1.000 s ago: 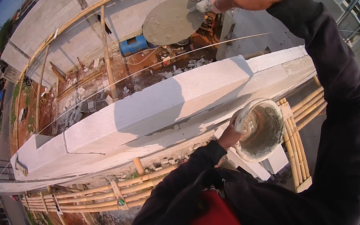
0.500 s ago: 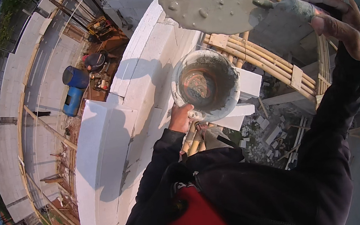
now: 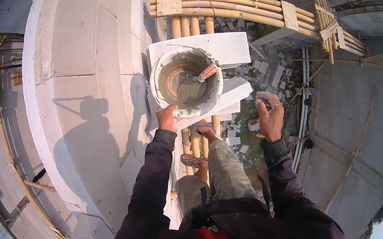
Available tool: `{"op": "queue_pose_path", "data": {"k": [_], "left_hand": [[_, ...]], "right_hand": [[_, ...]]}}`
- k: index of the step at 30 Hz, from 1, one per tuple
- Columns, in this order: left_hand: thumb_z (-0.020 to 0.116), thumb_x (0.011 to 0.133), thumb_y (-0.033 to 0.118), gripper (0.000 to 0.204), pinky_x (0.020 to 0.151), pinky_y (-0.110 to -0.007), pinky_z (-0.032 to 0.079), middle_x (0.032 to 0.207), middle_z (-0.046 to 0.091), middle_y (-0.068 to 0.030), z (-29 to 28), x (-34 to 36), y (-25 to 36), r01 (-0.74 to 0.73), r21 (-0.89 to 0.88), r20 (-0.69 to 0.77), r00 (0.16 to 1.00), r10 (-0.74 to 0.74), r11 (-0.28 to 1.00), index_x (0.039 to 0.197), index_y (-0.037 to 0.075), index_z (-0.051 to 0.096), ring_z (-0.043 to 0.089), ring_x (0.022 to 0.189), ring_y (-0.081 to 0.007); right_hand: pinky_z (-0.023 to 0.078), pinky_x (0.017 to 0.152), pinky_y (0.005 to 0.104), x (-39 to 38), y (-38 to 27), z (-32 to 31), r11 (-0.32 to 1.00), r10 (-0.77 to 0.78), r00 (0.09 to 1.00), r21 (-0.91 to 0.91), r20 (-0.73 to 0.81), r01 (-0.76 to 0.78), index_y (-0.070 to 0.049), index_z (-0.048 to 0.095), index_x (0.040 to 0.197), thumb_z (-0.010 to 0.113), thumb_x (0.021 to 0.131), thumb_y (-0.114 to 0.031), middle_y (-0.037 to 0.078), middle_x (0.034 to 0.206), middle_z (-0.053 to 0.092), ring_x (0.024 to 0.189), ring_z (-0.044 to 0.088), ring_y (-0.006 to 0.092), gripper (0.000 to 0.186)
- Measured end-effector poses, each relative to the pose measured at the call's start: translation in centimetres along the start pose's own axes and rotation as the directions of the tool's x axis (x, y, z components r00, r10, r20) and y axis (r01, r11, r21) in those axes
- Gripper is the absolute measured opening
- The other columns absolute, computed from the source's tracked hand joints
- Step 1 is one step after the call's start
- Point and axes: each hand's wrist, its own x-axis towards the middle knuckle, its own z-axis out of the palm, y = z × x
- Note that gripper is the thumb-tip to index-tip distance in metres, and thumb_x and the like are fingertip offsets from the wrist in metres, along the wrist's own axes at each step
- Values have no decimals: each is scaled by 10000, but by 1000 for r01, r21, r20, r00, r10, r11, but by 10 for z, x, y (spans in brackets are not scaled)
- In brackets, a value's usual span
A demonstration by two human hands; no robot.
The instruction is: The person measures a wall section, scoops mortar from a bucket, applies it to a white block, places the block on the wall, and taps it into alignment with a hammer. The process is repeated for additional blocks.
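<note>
My left hand (image 3: pixel 167 119) grips the near rim of a mortar-caked bucket (image 3: pixel 157 89) resting on white blocks (image 3: pixel 234 48). Inside it, a trowel with a patterned reddish handle (image 3: pixel 207 72) lies in grey mortar (image 3: pixel 190 91), its blade mostly covered. My right hand (image 3: pixel 270 113) hangs right of the bucket, empty, its fingers loosely curled and apart, dusted with grey. Below the bucket, my sandalled feet stand on bamboo poles (image 3: pixel 195 143).
A white block wall (image 3: pixel 72 85) runs along my left, bearing my shadow. Bamboo scaffolding (image 3: pixel 249 11) crosses ahead and to the right. Rubble and broken blocks (image 3: pixel 276 76) lie below on the right, beside long pale pipes (image 3: pixel 301 127). A grey wall (image 3: pixel 378 141) stands farther right.
My right hand has come down from high up and let go of the mortar-laden trowel, now in the bucket. My left hand still holds the bucket; the view has turned.
</note>
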Motion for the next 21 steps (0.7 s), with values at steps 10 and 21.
{"op": "queue_pose_path", "data": {"k": [10, 21], "left_hand": [[643, 864, -14, 534, 1060, -605, 434, 1341, 484, -211, 62, 234, -10, -39, -167, -42, 999, 32, 985, 1339, -44, 401, 494, 1265, -400], [719, 913, 297, 758, 1112, -589, 376, 1498, 338, -247, 29, 215, -15, 121, -124, 131, 986, -104, 985, 1501, 50, 310, 410, 1365, -406]], "right_hand": [[568, 641, 319, -39, 263, 127, 716, 679, 721, 90, 140, -692, 145, 402, 1388, 811, 803, -364, 187, 1061, 668, 902, 661, 210, 877], [380, 1104, 418, -1, 234, 289, 438, 898, 381, 388, -219, -811, 199, 271, 1377, 884, 680, -506, 364, 1361, 473, 1285, 486, 439, 1165]]}}
